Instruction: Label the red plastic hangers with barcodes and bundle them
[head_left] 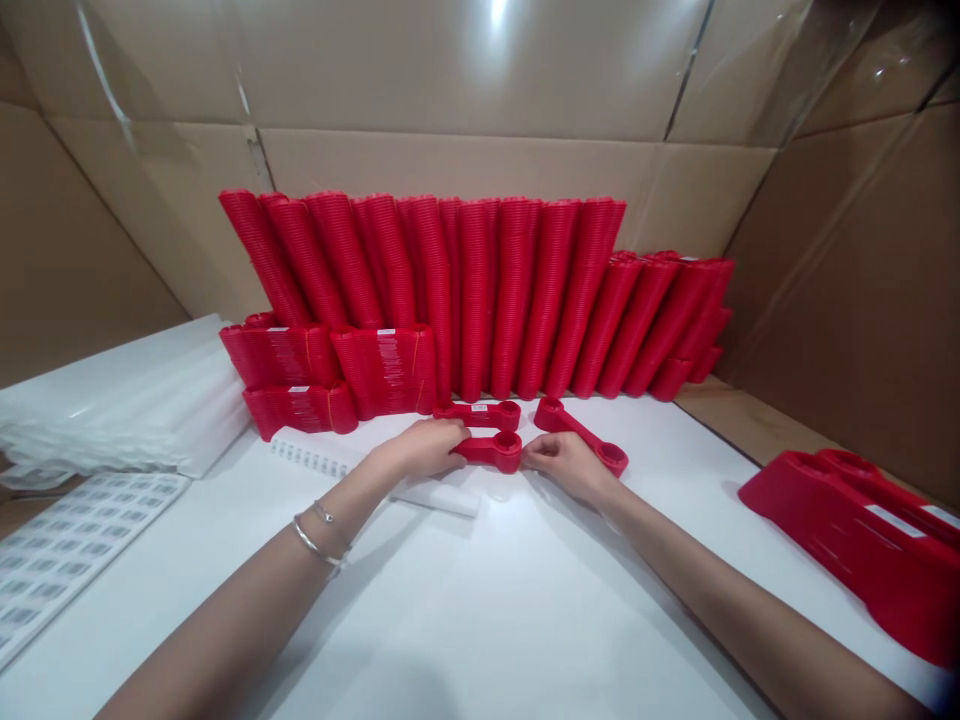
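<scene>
My left hand is closed on the left end of a short stack of red plastic bars with ringed ends. Just right of that stack's ring, my right hand has its thumb and fingers pinched together; whatever may be between them is too small to make out. Behind the held stack lies another red bar stack with a white label. A further red bar stack slants behind my right hand, partly covered by it. Under my left wrist is a rolled sheet of printed labels.
Tall columns of stacked red bars line the back, before a cardboard wall. Labelled red stacks stand at left, others at right. Clear plastic bags and a label sheet lie on the white table.
</scene>
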